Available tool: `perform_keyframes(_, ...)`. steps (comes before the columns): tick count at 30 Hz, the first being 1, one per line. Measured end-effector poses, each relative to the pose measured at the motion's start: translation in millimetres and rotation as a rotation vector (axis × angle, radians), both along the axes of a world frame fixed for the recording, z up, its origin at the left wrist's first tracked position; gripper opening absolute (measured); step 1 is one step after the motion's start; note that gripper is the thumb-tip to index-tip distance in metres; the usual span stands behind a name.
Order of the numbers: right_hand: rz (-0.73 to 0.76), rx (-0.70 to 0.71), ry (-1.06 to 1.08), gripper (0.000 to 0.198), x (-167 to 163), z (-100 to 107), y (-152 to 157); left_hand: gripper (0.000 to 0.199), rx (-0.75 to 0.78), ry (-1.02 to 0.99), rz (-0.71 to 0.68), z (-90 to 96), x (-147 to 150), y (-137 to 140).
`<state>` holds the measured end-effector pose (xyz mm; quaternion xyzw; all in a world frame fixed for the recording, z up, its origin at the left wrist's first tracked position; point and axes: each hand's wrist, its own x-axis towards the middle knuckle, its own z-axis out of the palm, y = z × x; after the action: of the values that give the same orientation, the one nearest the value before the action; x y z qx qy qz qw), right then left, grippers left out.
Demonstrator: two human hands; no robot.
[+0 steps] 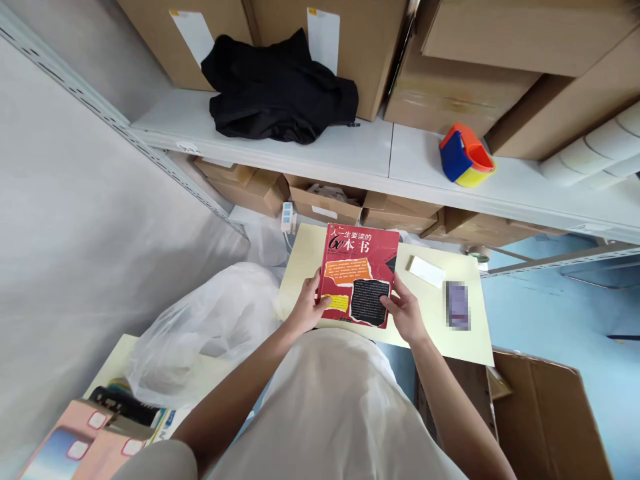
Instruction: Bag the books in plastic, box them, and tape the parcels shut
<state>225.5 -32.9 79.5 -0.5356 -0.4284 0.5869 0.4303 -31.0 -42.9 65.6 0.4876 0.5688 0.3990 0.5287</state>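
A red book [360, 267] with Chinese lettering and orange, yellow and black patches on its cover is held up in front of me, cover facing me. My left hand [309, 305] grips its left edge, thumb on the cover near the yellow patch. On the opposite edge, my right hand [406, 312] is closed with its thumb by the black patch. Behind and below the book lies a pale yellow tabletop [465, 347]. To the right on it are a white slip or small box [427, 271] and a pixelated purple item [458, 305].
A shelf [370, 150] runs across, bearing a black garment [280, 90], an orange, blue and yellow holder [466, 157], white rolls [590, 152] and cardboard boxes [465, 83]. Plastic bags [200, 327] lie left above pink packages [85, 437]. An open carton [550, 407] stands lower right.
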Motion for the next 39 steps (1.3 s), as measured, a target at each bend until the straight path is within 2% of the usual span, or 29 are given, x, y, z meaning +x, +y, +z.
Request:
perform_keyframes(6, -0.050, -0.098, -0.017, 0.084, -28, -22, 1, 0.070, -0.010, 0.142, 0.010, -10.0, -18, 4)
perform_keyframes(9, -0.058, -0.150, -0.042, 0.086, -45, -38, 4, 0.069, -0.049, 0.137, 0.057, -27.9, -29, 5)
perform_keyframes(12, -0.007, -0.158, -0.063, 0.082, -65, -53, 16, 0.069, -0.069, 0.144, 0.111, -53.4, -43, 12)
perform_keyframes(15, 0.027, -0.149, -0.096, 0.079, -84, -73, 38, 0.070, -0.080, 0.267, 0.088, -80.1, -60, 31)
perform_keyframes(20, 0.059, -0.160, -0.194, 0.079, -111, -117, 84, 0.072, -0.119, 0.541, -0.041, -116.0, -91, 79)
perform_keyframes(24, 0.031, -0.176, -0.270, 0.079, -128, -151, 113, 0.072, -0.158, 0.591, -0.084, -137.2, -107, 111)
perform_keyframes(27, 0.028, -0.200, -0.341, 0.079, -136, -169, 123, 0.072, -0.202, 0.594, -0.095, -150.0, -112, 124)
perform_keyframes(32, 0.063, -0.230, -0.562, 0.080, -141, -184, 127, 0.071, -0.207, 0.614, -0.102, -164.8, -114, 129)
perform_keyframes(39, 0.033, -0.257, -0.772, 0.078, -141, -185, 130, 0.073, -0.200, 0.578, -0.121, -175.0, -111, 129)
